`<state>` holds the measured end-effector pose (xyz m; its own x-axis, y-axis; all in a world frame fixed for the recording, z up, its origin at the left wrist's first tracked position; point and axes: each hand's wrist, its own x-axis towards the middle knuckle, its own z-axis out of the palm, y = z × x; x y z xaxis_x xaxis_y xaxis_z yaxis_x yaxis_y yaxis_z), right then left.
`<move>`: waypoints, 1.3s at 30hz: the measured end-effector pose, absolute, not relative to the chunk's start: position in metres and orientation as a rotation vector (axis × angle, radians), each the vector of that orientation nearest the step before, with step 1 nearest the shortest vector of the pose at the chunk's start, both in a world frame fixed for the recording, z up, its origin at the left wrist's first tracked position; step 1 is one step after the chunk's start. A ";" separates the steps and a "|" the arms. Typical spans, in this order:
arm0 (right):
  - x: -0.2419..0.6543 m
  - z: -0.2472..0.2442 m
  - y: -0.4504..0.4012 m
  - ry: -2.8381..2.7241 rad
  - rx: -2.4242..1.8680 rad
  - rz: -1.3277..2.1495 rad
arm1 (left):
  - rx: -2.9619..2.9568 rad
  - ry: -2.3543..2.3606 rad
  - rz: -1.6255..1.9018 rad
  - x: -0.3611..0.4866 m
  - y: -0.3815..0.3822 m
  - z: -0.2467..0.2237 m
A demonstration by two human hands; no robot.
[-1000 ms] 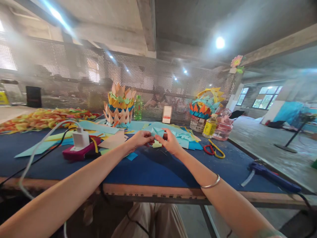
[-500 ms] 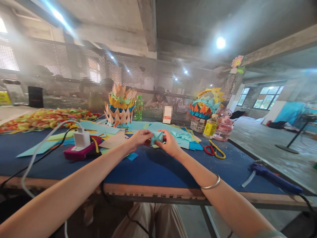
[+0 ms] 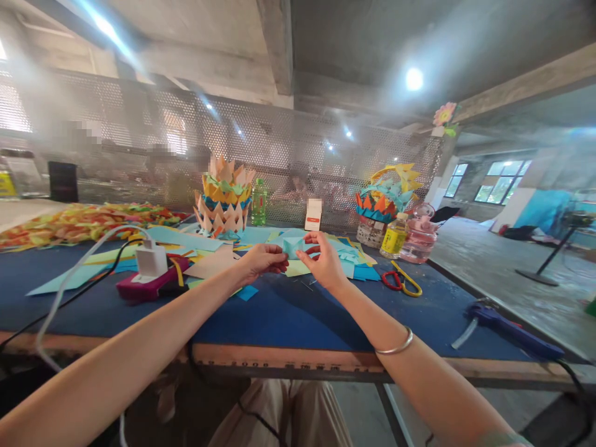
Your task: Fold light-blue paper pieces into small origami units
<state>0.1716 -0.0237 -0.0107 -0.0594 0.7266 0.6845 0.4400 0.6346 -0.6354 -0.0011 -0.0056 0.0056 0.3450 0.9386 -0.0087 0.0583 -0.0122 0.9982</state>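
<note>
A small light-blue folded paper [image 3: 292, 248] is held up over the middle of the blue table [image 3: 274, 320]. My left hand [image 3: 263, 259] pinches its left side between thumb and fingers. On the right side, my right hand [image 3: 322, 257] has its thumb and fingertips at the paper's edge, with the fingers curved round it. Beneath and behind both hands lie loose sheets of light-blue, yellow and blue paper. A folded light-blue paper piece [image 3: 348, 253] rests just right of my right hand.
Scissors [image 3: 401, 279], a glue gun [image 3: 514, 332], a yellow-labelled bottle [image 3: 393, 236] and a pink jug [image 3: 419, 236] are on the right. A purple power strip [image 3: 151, 280] with cables sits left. Two layered paper baskets [image 3: 224, 202] [image 3: 378, 208] and a heap of paper pieces [image 3: 88, 222] stand behind.
The folded paper has turned and spread a little between my hands. My right hand's fingers have lifted and loosened, while my left hand has shifted slightly left.
</note>
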 end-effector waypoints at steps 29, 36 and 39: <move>0.172 -0.019 -0.016 -1.797 -1.033 0.415 | 1.480 0.959 0.925 -0.001 -0.008 0.006; 0.170 -0.019 -0.017 -1.790 -1.059 0.408 | 1.492 0.942 0.878 -0.001 -0.006 0.004; 0.169 -0.017 -0.018 -1.793 -1.037 0.409 | 1.411 0.912 0.870 -0.002 -0.004 0.003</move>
